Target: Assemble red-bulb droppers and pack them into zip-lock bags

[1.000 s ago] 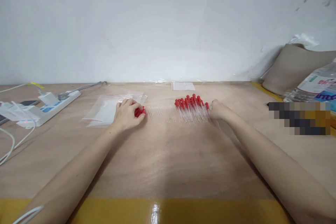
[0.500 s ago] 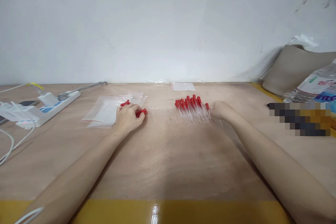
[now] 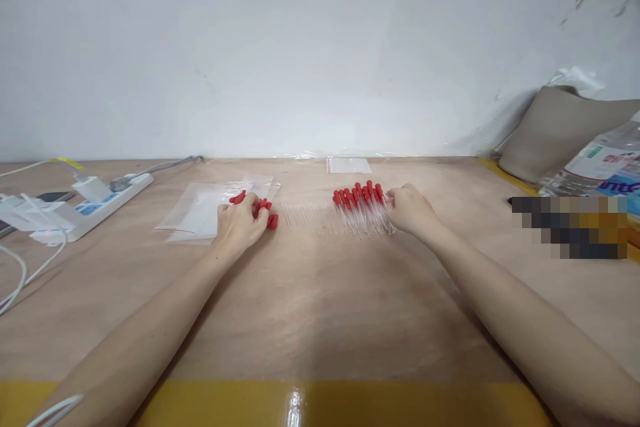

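1. I see the left hand (image 3: 243, 221) curled tight on red bulbs (image 3: 264, 208).
2. The right hand (image 3: 410, 209) touches the capped droppers (image 3: 361, 207) just to its left; I cannot tell its grip.
3. Bare glass tubes (image 3: 303, 215) lie between the hands on the surface (image 3: 320, 307).

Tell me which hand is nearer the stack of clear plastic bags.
Left. The left hand rests at the right edge of the bags; the right hand is farther right, at the red-capped droppers.
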Available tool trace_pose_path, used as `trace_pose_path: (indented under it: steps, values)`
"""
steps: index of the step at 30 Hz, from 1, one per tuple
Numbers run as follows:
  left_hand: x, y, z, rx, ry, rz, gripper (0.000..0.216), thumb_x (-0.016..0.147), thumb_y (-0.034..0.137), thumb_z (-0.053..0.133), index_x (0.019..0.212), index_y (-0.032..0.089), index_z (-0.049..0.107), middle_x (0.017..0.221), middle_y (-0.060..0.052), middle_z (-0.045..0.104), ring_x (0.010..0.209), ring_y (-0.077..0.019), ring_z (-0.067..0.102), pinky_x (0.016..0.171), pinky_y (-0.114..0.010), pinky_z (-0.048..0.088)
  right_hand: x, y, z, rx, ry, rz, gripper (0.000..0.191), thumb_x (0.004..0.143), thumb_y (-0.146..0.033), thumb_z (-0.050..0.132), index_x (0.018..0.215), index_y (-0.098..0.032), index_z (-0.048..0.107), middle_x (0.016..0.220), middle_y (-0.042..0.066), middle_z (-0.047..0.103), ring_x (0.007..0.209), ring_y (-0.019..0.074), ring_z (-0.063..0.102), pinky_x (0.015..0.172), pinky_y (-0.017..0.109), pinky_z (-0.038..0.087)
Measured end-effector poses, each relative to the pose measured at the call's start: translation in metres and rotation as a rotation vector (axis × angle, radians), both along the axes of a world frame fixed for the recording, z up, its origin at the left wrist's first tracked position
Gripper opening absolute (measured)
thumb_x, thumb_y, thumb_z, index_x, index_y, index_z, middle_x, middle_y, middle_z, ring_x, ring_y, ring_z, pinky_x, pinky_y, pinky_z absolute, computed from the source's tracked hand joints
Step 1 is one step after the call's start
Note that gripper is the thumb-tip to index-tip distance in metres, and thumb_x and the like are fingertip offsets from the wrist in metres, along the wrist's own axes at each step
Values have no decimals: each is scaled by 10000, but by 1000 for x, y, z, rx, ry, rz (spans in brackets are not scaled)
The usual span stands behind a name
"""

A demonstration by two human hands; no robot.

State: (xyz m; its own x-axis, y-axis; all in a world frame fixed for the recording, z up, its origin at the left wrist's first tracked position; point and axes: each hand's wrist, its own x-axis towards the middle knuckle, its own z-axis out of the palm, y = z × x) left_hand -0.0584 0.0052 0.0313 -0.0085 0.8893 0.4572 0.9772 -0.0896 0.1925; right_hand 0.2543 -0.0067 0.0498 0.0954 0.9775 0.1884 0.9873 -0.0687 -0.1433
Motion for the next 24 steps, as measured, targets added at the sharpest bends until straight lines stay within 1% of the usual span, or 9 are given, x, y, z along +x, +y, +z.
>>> trace_pose_path:
  steps: [2,5,7,10,12,14,17,20,24]
  values:
    - [0,0,1,-6,57,18,167,772,316,393,737,207,514,581,-7,584,642,-221,566,775,-407,330,-2,-1,-1,-4,5,12,260,745,-135,393,874,-116,618,927,166,537,797,243,575,656,301,405]
    - [-1,0,1,51,66,17,194,770,314,383,668,195,499,671,-34,575,677,-217,555,722,-371,354,-3,-1,-2,11,27,33,285,740,-127,409,942,-119,610,946,159,532,797,230,569,665,295,401]
    - [-2,0,1,110,-6,-8,188,757,302,394,634,188,479,740,-44,560,691,-194,546,665,-321,372,-5,-1,-3,38,46,56,291,738,-124,415,958,-121,606,938,152,533,795,221,562,670,291,398]
    - [-2,2,-1,151,-155,-97,185,733,268,414,567,188,428,691,-26,530,643,-153,527,602,-272,386,-9,-2,-8,87,86,125,253,753,-131,408,895,-121,617,883,141,545,782,214,550,674,291,395]
    - [-2,3,-3,137,-276,-180,189,719,231,413,536,190,388,638,-9,534,623,-135,535,603,-258,405,-17,-4,-17,162,123,198,248,774,-145,400,885,-121,621,877,138,552,781,215,539,675,299,393]
    - [-3,4,-5,112,-405,-219,196,712,209,412,524,192,361,623,-1,561,637,-131,564,612,-252,425,-28,-9,-30,304,158,292,272,792,-154,395,955,-125,610,896,134,557,797,218,525,687,314,391]
    - [-4,6,-4,82,-508,-146,192,715,237,429,532,195,390,607,-2,591,636,-147,594,596,-264,445,-48,-19,-53,504,166,474,295,798,-144,404,1027,-140,589,875,118,562,814,221,502,720,340,381]
    - [-5,6,-2,31,-500,-114,159,730,260,427,588,194,456,549,8,589,584,-153,597,578,-274,451,-62,-26,-67,534,150,595,278,798,-127,406,996,-153,599,859,108,562,802,214,488,712,338,371]
    - [-4,3,-1,-9,-502,-173,128,755,249,413,640,199,439,514,19,570,536,-144,592,535,-260,441,-63,-25,-69,556,157,613,280,796,-119,408,1005,-147,591,858,102,561,794,204,484,695,323,367]
